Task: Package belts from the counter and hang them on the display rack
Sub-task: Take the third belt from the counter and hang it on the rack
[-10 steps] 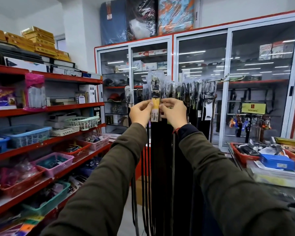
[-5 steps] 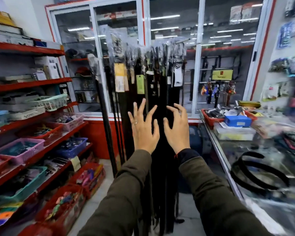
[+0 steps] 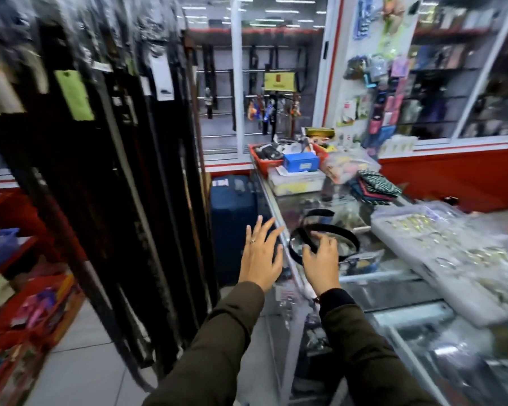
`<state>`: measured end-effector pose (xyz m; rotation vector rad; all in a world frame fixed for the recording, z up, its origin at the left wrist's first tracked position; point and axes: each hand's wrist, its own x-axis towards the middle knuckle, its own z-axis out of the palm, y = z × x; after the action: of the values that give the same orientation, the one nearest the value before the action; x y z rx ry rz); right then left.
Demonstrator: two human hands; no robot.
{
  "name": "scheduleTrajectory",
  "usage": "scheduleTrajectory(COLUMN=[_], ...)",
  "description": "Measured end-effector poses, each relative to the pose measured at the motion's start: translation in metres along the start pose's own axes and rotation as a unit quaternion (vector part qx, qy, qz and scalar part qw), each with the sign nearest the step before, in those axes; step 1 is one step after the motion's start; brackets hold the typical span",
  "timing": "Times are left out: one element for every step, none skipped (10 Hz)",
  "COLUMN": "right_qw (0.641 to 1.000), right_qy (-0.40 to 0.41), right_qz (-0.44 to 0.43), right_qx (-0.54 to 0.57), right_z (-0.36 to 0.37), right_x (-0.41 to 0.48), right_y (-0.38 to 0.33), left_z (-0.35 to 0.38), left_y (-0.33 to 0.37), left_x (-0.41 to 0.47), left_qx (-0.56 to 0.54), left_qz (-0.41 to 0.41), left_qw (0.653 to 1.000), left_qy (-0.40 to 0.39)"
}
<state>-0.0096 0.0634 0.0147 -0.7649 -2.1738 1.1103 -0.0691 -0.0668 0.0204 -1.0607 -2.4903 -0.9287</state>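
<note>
Packaged belts [image 3: 106, 171] hung on rack at left; loose belt [image 3: 324, 240] at counter [image 3: 399, 291] near edge — unpackaged, approached by spread, empty left hand [image 3: 260, 259] & right hand [image 3: 320, 263].

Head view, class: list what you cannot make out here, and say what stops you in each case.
- Top of the hanging belts: cut off by the upper edge.
- Tags on those belts: print motion-blurred.
- Coiled belt on the glass counter: right hand covers part; grip unclear.
- Tray contents: blurred.
- Left hand: open, holding nothing.
</note>
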Motion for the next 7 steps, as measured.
scheduleTrajectory(right_qw=[0.985,0.960,0.933,0.917,0.916,0.912,0.893], right_qy=[-0.025,-0.041,-0.062,-0.058,-0.050,-0.038,-0.051], right_qz=[0.167,0.260,0.319,0.341,0.349,0.359,0.367], right_qx=[0.035,0.094,0.150,0.201,0.193,0.193,0.254], right_z=[-0.023,-0.037,-0.044,-0.044,-0.040,-0.037,-0.035], right_x=[0.017,0.026,0.033,0.043,0.053,0.059,0.061], right_y=[0.042,0.071,0.088,0.100,0.106,0.106,0.108], left_z=[0.036,0.067,0.100,0.126,0.142,0.146,0.145], left_y=[0.022,0.037,0.051,0.057,0.059,0.063,0.061], left_x=[0.017,0.039,0.064,0.081,0.088,0.082,0.075], left_qx=[-0.021,0.028,0.099,0.164,0.181,0.143,0.122], left_qz=[0.018,0.036,0.044,0.044,0.018,-0.009,-0.033], left_qw=[0.995,0.974,0.934,0.906,0.897,0.920,0.936], left_qy=[-0.097,-0.222,-0.339,-0.387,-0.404,-0.365,-0.330])
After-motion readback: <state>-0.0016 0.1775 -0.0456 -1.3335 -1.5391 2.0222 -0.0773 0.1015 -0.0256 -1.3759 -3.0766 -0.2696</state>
